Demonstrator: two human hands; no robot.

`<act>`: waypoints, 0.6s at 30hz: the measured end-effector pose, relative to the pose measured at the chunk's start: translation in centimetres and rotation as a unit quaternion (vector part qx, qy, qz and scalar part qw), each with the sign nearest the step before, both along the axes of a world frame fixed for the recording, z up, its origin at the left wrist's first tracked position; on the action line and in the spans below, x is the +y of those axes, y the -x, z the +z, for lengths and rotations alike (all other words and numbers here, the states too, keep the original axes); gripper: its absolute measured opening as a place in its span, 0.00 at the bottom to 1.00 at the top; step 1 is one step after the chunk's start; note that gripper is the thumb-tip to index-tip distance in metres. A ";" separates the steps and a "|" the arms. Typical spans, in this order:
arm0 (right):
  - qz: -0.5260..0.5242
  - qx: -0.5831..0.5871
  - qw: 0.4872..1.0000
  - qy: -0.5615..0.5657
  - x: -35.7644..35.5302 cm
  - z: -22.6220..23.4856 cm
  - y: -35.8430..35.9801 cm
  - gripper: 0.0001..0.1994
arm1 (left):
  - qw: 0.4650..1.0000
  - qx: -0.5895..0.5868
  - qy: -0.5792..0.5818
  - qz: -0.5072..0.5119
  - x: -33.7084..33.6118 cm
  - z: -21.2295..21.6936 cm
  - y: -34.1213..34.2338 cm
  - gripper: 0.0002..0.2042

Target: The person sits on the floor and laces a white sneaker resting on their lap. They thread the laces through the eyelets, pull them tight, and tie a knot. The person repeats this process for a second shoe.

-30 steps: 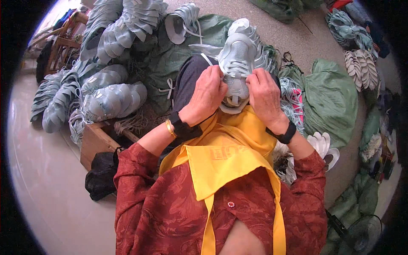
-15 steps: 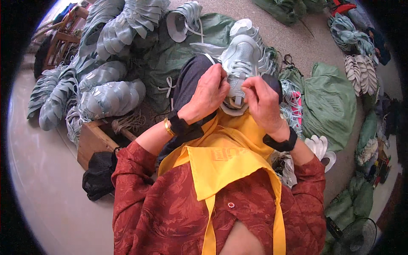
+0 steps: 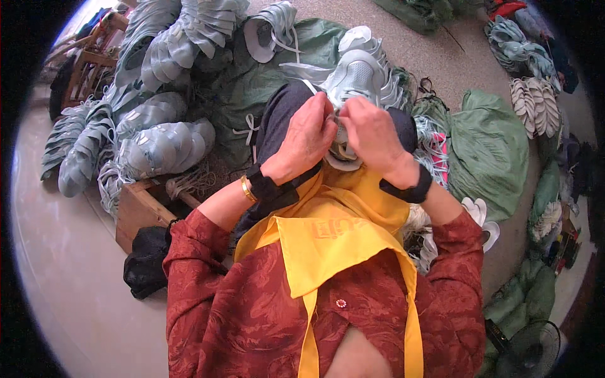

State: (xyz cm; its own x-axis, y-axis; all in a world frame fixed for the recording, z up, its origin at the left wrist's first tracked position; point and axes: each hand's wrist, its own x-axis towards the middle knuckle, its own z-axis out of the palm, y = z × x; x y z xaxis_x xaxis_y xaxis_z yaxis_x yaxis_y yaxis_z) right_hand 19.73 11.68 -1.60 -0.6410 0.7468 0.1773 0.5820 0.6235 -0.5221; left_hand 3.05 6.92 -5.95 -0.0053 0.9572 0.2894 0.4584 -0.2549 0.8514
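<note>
A pale blue-grey shoe upper lies on my lap, its toe pointing away from me and its collar opening near my apron. White laces cross its front and run under my fingers. On the left side of the lacing, my left hand is closed in a pinch on a shoelace. My right hand reaches across the upper, thumb and forefinger pinched on the lace beside the left fingertips. The two hands nearly meet and cover much of the tongue. Behind this upper, more uppers are stacked.
Piles of similar uppers stand at the left, beside a wooden box and a black bag. A green sack and bundled laces lie at the right. A yellow apron covers my lap.
My right hand has moved left across the shoe upper, until its fingertips are at the left hand's. The left hand has stayed almost in place. The lower lacing is now covered.
</note>
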 end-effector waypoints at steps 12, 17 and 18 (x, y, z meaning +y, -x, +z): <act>-0.039 0.347 0.835 0.425 -1.0 13.3 -7.4 0.05 | 1.000 0.008 0.029 -0.005 -0.7 2.5 -0.4 0.07; 0.007 0.349 0.836 0.424 0.3 12.5 -5.3 0.07 | 0.998 0.015 -0.017 -0.055 -0.6 3.9 -1.5 0.08; 0.026 0.355 0.827 0.436 0.5 12.4 -4.9 0.07 | 0.998 0.008 0.000 -0.065 -0.6 4.9 -1.8 0.09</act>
